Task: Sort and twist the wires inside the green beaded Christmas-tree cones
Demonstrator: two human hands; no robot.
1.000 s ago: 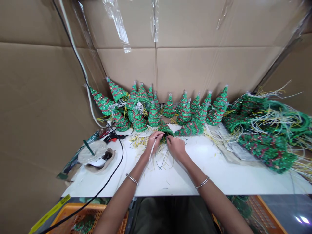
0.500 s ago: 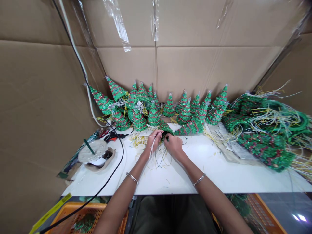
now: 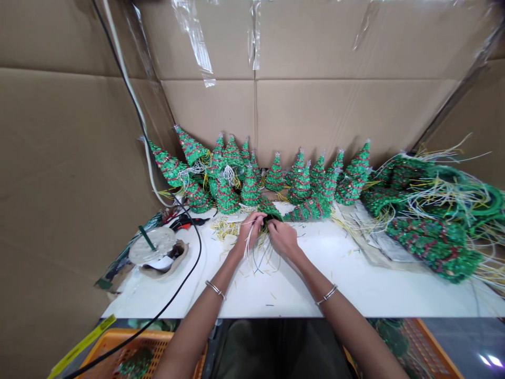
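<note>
A small green tinsel Christmas tree (image 3: 270,205) lies on its side at the middle of the white table, its dark open base turned toward me. My left hand (image 3: 250,231) is closed at the left of that base, with white wires (image 3: 248,247) hanging from its fingers. At the right rim, my right hand (image 3: 283,236) has its fingers bent in at the opening. What its fingertips hold, if anything, is hidden. Thin dark and yellow wires trail out between the hands. Another tinsel tree (image 3: 310,208) lies just right of them.
Several upright tinsel trees (image 3: 275,176) line the cardboard wall (image 3: 315,105). Larger trees with loose wires (image 3: 437,245) are heaped at right. A wire spool (image 3: 153,246), red-black pliers (image 3: 185,222) and a black cable (image 3: 193,263) are at left. Orange baskets (image 3: 104,345) stand below the table.
The view has shifted slightly. Right-hand fingers have moved a little at the tree's open base; the left hand stays on the white wires.
</note>
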